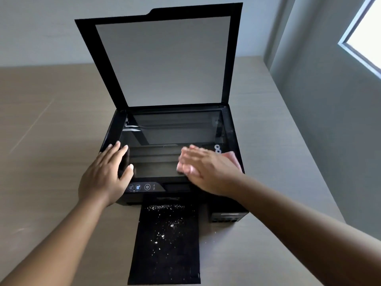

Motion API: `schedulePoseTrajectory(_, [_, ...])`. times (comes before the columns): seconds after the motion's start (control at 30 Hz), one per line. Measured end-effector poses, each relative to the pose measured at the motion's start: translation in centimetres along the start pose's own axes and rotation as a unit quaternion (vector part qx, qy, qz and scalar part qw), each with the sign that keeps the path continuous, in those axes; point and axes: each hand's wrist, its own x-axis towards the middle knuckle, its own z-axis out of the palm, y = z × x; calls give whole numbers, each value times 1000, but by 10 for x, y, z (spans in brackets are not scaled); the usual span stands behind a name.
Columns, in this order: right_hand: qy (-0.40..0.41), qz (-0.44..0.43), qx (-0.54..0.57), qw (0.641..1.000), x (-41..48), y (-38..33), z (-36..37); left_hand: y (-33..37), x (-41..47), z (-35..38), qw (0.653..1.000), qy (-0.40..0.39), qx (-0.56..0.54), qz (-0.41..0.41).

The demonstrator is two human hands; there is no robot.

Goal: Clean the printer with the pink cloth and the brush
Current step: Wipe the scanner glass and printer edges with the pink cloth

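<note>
A black printer (pixel 233 139) stands on a beige table with its scanner lid (pixel 162 60) raised upright. The scanner glass (pixel 173 131) lies exposed. My right hand (pixel 208 168) presses flat on the pink cloth (pixel 232 156) at the glass's front right; the hand looks motion-blurred. My left hand (pixel 105 170) rests flat, fingers apart, on the printer's front left corner. The black output tray (pixel 167 244) sticks out toward me, speckled with white crumbs. No brush is in view.
The beige table (pixel 45 131) spreads to the left and right of the printer. A grey wall (pixel 321 120) rises close on the right, with a window (pixel 369 32) at the upper right. The printer's control buttons (pixel 142 187) sit at its front edge.
</note>
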Motion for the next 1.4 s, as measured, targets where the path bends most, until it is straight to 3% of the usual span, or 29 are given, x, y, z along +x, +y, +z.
schedulePoseTrajectory(0.07, [-12,-77,-24,997,-26,7,-11,-1,1,0,1000,2,-5,-3])
schedulePoseTrajectory(0.1, [12,-72,-51,996,-36,19,-14,-1,1,0,1000,2,-6,-3])
schedulePoseTrajectory(0.2, [133,74,-21,988,-35,59,-16,-2,2,1,1000,3,-3,1])
schedulePoseTrajectory(0.27, [153,141,-50,977,-4,74,-10,-2,2,1,1000,1,-4,1])
schedulePoseTrajectory(0.4, [179,219,-44,958,34,71,-12,-4,1,1,1000,-2,-1,-2])
schedulePoseTrajectory(0.47, [199,214,-17,956,18,65,-12,-3,1,1,1000,-2,-2,-1])
schedulePoseTrajectory(0.6, [195,198,24,960,-15,54,-7,-3,1,2,1000,-4,-4,-2])
schedulePoseTrajectory(0.8, [163,258,-11,952,36,74,-18,-4,2,2,1000,-7,-5,-4])
schedulePoseTrajectory(0.97, [199,228,-20,953,-21,40,-4,-4,3,2,1000,-6,-1,4])
schedulePoseTrajectory(1.17, [188,291,16,938,32,67,-15,-4,2,1,1000,-10,6,-2])
schedulePoseTrajectory(1.4, [164,330,-41,929,-35,18,6,-1,2,0,1000,-6,5,0])
